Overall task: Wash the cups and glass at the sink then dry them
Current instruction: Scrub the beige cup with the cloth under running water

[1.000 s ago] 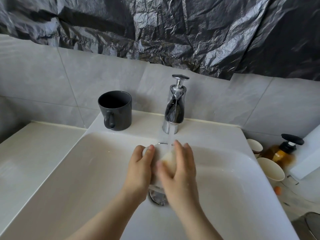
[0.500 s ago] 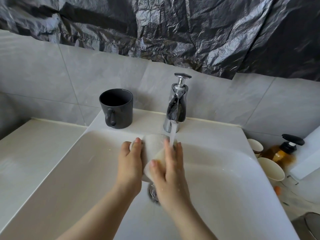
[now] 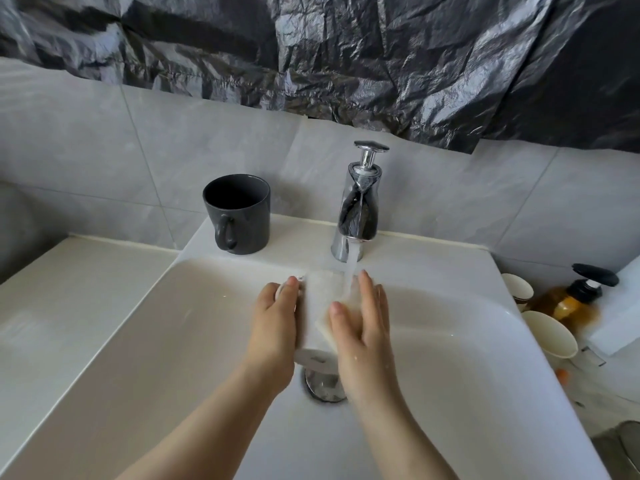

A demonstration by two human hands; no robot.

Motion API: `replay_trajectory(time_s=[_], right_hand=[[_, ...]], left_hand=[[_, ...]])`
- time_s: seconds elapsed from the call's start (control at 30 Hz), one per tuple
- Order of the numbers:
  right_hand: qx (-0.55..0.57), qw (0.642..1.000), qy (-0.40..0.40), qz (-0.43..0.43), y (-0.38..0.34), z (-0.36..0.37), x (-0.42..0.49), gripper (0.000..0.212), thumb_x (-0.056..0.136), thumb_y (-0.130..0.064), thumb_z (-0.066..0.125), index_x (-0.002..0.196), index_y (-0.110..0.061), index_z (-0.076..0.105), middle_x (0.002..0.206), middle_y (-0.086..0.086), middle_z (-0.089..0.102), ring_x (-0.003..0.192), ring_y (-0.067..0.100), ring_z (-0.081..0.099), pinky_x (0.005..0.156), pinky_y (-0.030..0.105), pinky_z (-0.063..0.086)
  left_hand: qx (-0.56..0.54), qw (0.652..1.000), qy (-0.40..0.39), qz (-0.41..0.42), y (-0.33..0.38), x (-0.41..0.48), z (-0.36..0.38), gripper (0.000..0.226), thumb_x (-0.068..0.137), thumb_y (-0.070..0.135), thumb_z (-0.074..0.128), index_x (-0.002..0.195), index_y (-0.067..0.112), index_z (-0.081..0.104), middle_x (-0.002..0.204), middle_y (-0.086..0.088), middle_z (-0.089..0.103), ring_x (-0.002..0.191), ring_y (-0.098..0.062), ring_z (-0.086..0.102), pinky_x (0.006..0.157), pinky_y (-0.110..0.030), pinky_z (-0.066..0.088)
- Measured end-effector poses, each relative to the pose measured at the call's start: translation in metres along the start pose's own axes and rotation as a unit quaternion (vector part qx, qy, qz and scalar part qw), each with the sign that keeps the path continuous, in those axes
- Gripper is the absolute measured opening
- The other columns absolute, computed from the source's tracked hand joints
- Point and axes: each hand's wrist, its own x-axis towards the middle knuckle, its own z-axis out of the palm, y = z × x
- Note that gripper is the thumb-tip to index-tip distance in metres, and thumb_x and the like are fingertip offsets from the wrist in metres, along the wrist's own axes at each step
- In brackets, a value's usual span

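A white cup [image 3: 317, 299] is held tilted over the basin, its far end under the water running from the chrome tap [image 3: 356, 209]. My left hand [image 3: 273, 327] grips its left side with curled fingers. Against the cup's right side lies my right hand [image 3: 363, 334], fingers straight and thumb on the near face, wet from the stream. A dark grey mug [image 3: 239, 213] stands upright on the sink ledge left of the tap. Two pale cups [image 3: 550, 336] [image 3: 517, 287] sit off the basin's right edge.
The white sink [image 3: 138, 341] has a metal drain [image 3: 322, 386] just below my hands. An amber pump bottle [image 3: 568, 299] stands at the right beside the pale cups. A pale counter [image 3: 69, 289] runs left of the sink. Black plastic sheeting covers the wall above the grey tiles.
Both hands have lifted the white cup up and toward the tap, so the stream now falls on it. My right hand's fingers have straightened along the cup.
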Motion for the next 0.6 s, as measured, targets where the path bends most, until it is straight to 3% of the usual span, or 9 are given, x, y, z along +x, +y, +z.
replay_trajectory(time_s=[0.07, 0.13, 0.17, 0.2, 0.23, 0.33, 0.4, 0.5, 0.6], right_hand=[[0.161, 0.982, 0.021, 0.092, -0.004, -0.010, 0.008, 0.054, 0.089, -0.053, 0.054, 0.138, -0.037, 0.040, 0.148, -0.012, 0.037, 0.130, -0.001, 0.039, 0.106, 0.024, 0.031], [0.356, 0.913, 0.006, 0.202, -0.009, -0.020, 0.011, 0.048, 0.087, -0.063, 0.044, 0.102, -0.024, 0.066, 0.101, -0.001, 0.073, 0.086, 0.010, 0.069, 0.080, 0.032, 0.051], [0.394, 0.891, -0.006, 0.226, -0.007, -0.023, 0.011, 0.047, 0.091, -0.058, 0.038, 0.084, -0.021, 0.066, 0.077, 0.001, 0.074, 0.067, 0.014, 0.069, 0.068, 0.031, 0.050], [0.402, 0.884, -0.014, 0.238, -0.006, -0.023, 0.010, 0.048, 0.094, -0.053, 0.035, 0.076, -0.020, 0.065, 0.069, 0.002, 0.072, 0.062, 0.016, 0.068, 0.065, 0.030, 0.049], [0.400, 0.885, -0.004, 0.240, -0.002, -0.021, 0.010, 0.047, 0.093, -0.052, 0.037, 0.077, -0.020, 0.066, 0.073, 0.002, 0.073, 0.068, 0.018, 0.069, 0.068, 0.031, 0.050], [0.350, 0.915, 0.053, 0.194, -0.003, -0.012, 0.008, 0.038, 0.087, -0.054, 0.052, 0.112, -0.030, 0.067, 0.120, -0.008, 0.067, 0.114, 0.013, 0.059, 0.103, 0.039, 0.044], [0.264, 0.949, 0.078, 0.151, -0.006, -0.011, 0.007, 0.039, 0.096, -0.045, 0.046, 0.132, -0.033, 0.053, 0.138, -0.015, 0.050, 0.128, 0.004, 0.045, 0.113, 0.034, 0.032], [0.110, 0.990, 0.057, 0.067, -0.001, -0.013, -0.001, 0.046, 0.099, -0.040, 0.038, 0.145, -0.033, 0.032, 0.148, -0.015, 0.033, 0.129, -0.001, 0.033, 0.106, 0.019, 0.025], [-0.084, 0.996, -0.012, -0.037, 0.003, -0.005, -0.009, 0.063, 0.081, -0.052, 0.040, 0.142, -0.045, 0.026, 0.149, -0.025, 0.015, 0.141, -0.005, 0.012, 0.106, 0.014, 0.017]], left_hand=[[0.008, 0.999, -0.036, -0.006, 0.000, -0.004, 0.004, 0.025, 0.098, 0.026, 0.050, 0.079, 0.010, 0.050, 0.069, -0.003, 0.051, 0.064, -0.017, 0.048, 0.062, -0.031, 0.041], [-0.003, 0.998, -0.064, -0.011, 0.001, -0.009, 0.009, 0.026, 0.098, 0.025, 0.050, 0.077, 0.009, 0.049, 0.064, -0.001, 0.051, 0.057, -0.015, 0.048, 0.053, -0.026, 0.040], [-0.009, 0.998, -0.067, -0.010, 0.001, -0.010, 0.009, 0.028, 0.098, 0.025, 0.050, 0.075, 0.010, 0.049, 0.060, 0.001, 0.052, 0.053, -0.013, 0.048, 0.050, -0.025, 0.040], [-0.005, 0.998, -0.060, -0.002, 0.002, -0.010, 0.009, 0.028, 0.098, 0.025, 0.050, 0.074, 0.011, 0.050, 0.058, 0.003, 0.053, 0.052, -0.013, 0.048, 0.048, -0.026, 0.040], [0.017, 0.999, -0.045, 0.021, 0.001, -0.009, 0.007, 0.025, 0.097, 0.027, 0.051, 0.076, 0.014, 0.051, 0.061, 0.002, 0.055, 0.054, -0.015, 0.048, 0.049, -0.028, 0.039], [0.131, 0.983, 0.006, 0.126, -0.003, -0.005, 0.000, 0.009, 0.096, 0.032, 0.052, 0.088, 0.034, 0.051, 0.082, 0.003, 0.060, 0.066, -0.018, 0.051, 0.063, -0.036, 0.042], [0.187, 0.971, -0.022, 0.144, -0.004, -0.008, 0.001, 0.006, 0.091, 0.049, 0.050, 0.092, 0.043, 0.051, 0.098, 0.007, 0.058, 0.081, -0.011, 0.056, 0.078, -0.039, 0.047], [0.200, 0.973, -0.096, 0.062, -0.008, -0.012, 0.003, 0.050, 0.061, 0.069, 0.057, 0.103, 0.040, 0.055, 0.111, 0.007, 0.051, 0.098, -0.004, 0.056, 0.088, -0.031, 0.045], [0.079, 0.980, -0.163, -0.080, -0.009, -0.001, -0.005, 0.084, 0.054, 0.065, 0.074, 0.121, 0.018, 0.059, 0.115, -0.011, 0.067, 0.101, -0.028, 0.068, 0.092, -0.044, 0.052]])
